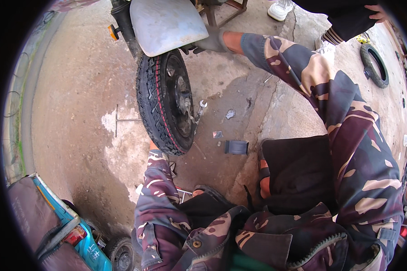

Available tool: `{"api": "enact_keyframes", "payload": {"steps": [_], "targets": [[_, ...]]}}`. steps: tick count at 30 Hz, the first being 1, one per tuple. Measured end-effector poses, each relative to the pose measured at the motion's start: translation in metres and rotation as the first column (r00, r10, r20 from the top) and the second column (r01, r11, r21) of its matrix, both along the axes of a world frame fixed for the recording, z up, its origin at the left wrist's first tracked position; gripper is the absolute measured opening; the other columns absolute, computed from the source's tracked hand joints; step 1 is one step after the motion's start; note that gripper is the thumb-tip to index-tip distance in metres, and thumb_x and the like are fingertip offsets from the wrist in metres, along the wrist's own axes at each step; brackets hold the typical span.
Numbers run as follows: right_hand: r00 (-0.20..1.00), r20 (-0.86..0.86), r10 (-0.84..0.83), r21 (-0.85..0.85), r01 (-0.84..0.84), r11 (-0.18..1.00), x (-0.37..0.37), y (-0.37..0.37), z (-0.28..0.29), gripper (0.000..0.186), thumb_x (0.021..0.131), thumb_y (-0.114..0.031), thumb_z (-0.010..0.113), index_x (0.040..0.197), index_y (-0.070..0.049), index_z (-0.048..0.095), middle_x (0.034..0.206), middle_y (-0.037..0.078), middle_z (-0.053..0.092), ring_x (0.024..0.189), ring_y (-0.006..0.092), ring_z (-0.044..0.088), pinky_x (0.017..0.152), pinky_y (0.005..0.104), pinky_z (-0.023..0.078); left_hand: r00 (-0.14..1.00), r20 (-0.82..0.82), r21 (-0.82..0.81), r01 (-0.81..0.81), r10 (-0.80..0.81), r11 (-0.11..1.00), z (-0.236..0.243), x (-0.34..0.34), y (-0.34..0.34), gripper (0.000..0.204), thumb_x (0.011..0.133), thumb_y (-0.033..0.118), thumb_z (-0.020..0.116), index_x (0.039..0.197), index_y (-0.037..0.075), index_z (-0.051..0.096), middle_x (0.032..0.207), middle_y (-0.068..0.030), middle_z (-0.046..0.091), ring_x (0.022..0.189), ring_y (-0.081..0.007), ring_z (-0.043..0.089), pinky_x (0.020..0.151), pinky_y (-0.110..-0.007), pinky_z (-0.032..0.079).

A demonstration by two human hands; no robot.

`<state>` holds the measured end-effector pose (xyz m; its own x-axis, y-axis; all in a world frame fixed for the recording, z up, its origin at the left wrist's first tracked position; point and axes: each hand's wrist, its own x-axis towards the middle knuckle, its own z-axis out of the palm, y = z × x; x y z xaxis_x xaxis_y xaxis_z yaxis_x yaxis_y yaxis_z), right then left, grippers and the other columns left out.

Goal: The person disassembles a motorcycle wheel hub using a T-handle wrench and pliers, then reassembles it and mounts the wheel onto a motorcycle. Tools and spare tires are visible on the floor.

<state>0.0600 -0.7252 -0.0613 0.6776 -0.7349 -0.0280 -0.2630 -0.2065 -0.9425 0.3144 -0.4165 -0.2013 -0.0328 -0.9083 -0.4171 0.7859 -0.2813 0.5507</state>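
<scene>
A motorcycle front wheel [165, 101] with a black, knobbly, red-lined tire stands upright before me beneath a pale grey fender [167, 25]. My right hand [211, 41], in a grey glove, reaches to the fender's right edge. Its darkened fingers curl in under there, and what they hold is hidden. Low on the wheel's left side, only my left wrist [153, 145] shows. The tire hides that hand and its fingers. An open-end wrench [199, 115] leans by the wheel's right side. A T-shaped tool [116, 120] lies left of the tire.
Small parts and a dark rectangular piece [236, 147] lie on the stained concrete. A loose tire [374, 66] rests at the far right. Another person's black sleeve [348, 22] and white shoe [279, 10] appear at the top. A blue vehicle [92, 248] stands lower left.
</scene>
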Motion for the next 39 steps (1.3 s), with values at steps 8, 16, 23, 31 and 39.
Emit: {"api": "enact_keyframes", "payload": {"steps": [8,16,23,31,39], "targets": [[0.955,-0.291,-0.055,-0.081,0.033,0.996,-0.019,-0.056,-0.017,0.04,0.096,-0.024,0.073,0.13,-0.001,0.071,0.106,0.007,0.074,0.088,0.0174,0.073,0.08,0.0341,0.065,1.0,-0.02,0.003,0.002,-0.002,1.0,-0.007,0.009,0.002,0.072,0.102,0.065,0.062,0.148,0.009,0.059,0.135,-0.0107,0.07,0.116,-0.0254,0.07,0.102,-0.045,0.06],[0.839,-0.541,0.054,-0.019,-0.076,0.997,-0.033,-0.044,-0.039,0.054,0.094,-0.029,0.073,0.141,-0.001,0.067,0.108,0.007,0.073,0.079,0.0151,0.069,0.074,0.0318,0.061,0.999,-0.055,0.023,-0.004,0.005,1.0,-0.016,0.007,0.013,0.072,0.102,0.066,0.062,0.147,0.01,0.059,0.132,-0.0109,0.071,0.114,-0.0259,0.071,0.1,-0.045,0.061],[0.766,-0.618,0.176,0.087,-0.156,0.984,-0.042,-0.029,-0.045,0.058,0.096,-0.034,0.071,0.142,0.001,0.065,0.107,0.011,0.074,0.081,0.0182,0.069,0.073,0.0345,0.061,0.996,-0.085,0.028,0.015,-0.013,0.999,-0.013,-0.008,0.012,0.072,0.102,0.067,0.061,0.146,0.01,0.06,0.13,-0.0111,0.072,0.112,-0.0263,0.072,0.099,-0.046,0.061],[0.653,-0.686,0.32,0.139,-0.315,0.939,-0.047,0.011,-0.053,0.062,0.095,-0.038,0.071,0.144,-0.001,0.065,0.099,0.013,0.076,0.081,0.0203,0.071,0.075,0.0369,0.058,0.99,-0.126,0.006,0.071,-0.07,0.997,-0.014,-0.027,-0.014,0.072,0.102,0.067,0.061,0.145,0.01,0.061,0.128,-0.0112,0.073,0.11,-0.0267,0.073,0.098,-0.046,0.062],[0.639,-0.579,0.507,0.226,-0.471,0.853,-0.027,0.042,-0.041,0.061,0.095,-0.036,0.071,0.142,0.002,0.066,0.109,0.013,0.076,0.089,0.02,0.073,0.079,0.0339,0.06,0.955,-0.273,-0.074,0.103,-0.119,0.992,0.0,-0.057,-0.049,0.072,0.101,0.068,0.061,0.144,0.01,0.061,0.125,-0.0114,0.074,0.108,-0.0272,0.074,0.096,-0.047,0.063]]}}
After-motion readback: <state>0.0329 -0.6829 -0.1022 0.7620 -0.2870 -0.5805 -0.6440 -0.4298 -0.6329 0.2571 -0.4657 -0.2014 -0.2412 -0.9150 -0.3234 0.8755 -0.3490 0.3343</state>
